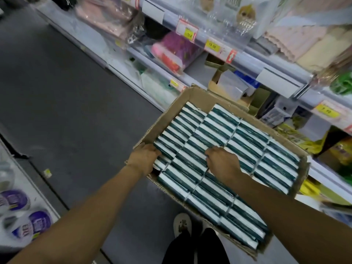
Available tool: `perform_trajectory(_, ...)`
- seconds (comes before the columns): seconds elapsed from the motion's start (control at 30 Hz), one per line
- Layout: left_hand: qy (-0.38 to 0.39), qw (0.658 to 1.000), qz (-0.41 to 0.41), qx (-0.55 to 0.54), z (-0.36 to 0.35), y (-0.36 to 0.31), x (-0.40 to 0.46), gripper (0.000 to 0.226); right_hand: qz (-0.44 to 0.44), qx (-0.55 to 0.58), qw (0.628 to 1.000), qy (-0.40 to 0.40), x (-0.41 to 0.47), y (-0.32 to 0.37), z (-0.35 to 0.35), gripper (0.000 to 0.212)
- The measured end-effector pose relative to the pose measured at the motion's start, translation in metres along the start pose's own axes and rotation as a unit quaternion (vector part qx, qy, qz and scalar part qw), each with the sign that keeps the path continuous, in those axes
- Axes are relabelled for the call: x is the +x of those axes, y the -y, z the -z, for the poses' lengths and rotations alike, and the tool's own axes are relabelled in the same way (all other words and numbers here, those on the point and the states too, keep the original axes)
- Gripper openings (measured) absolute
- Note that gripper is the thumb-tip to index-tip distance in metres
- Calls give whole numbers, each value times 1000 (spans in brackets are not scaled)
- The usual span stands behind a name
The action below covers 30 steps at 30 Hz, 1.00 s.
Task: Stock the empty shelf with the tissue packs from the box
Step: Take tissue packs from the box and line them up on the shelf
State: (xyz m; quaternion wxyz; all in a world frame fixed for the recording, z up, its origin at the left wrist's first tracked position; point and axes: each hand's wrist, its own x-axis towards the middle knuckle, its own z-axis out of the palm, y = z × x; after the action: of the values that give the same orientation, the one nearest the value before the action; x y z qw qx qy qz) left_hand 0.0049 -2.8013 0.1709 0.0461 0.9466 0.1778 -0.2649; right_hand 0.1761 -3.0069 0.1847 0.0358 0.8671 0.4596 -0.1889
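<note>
Grey shop flooring runs along a rack of white shelves hung with yellow price tags and crowded with wrapped goods; no empty shelf can be picked out with certainty from this view.

At the foot of the rack an open cardboard box is seen, tilted across the aisle and close against the lower shelving. It is filled nearly to its walls with tissue packs, green-and-white and stood on edge in four tight rows; a small gap shows only at the near-left corner.

The left hand is set at the box's left side, its fingers curled over the end of a row and pinching the packs there. The right hand is laid on the middle rows with its fingertips dug down between packs, gripping a block of them. Nothing appears to have been lifted clear yet, so the task is judged to be at its start.

For the lift to go well, a block of neighbouring packs should be squeezed between both hands and raised straight up, since loosely held packs are likely to fan apart. A modest block is advised: the rows are packed tightly, and neighbours may be dragged up by friction. The box's tilt should be watched, as it could shift while packs are pulled.
</note>
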Motion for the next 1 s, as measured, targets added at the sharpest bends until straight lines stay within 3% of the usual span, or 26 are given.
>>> perform_trajectory(0.3, -50, 994, -16, 96, -20, 0, 14, 45, 25, -40, 999, -10, 11, -1, -2, 21)
perform_trajectory(0.5, -50, 995, -7, 90, -8, 1, 10, 37, 10, -43, 999, 8, 16, 4, 3, 17)
perform_trajectory(0.63, -58, 998, 8, 31, 4, 2, 7, 36, 10, -27, 1000, 5, 12, 1, 5, 17)
perform_trajectory(0.77, -55, 998, 21, 13, 11, 1, 2, 35, 13, -23, 999, 20, 10, -2, -3, 30)
perform_trajectory(0.87, -46, 998, 28, 16, 14, -2, -1, 34, -3, -45, 999, 14, 13, 4, -10, 15)
perform_trajectory(1.0, -39, 998, 40, 10, 21, -4, -6, 31, -26, 12, 1000, -5, 11, 5, -2, 14)
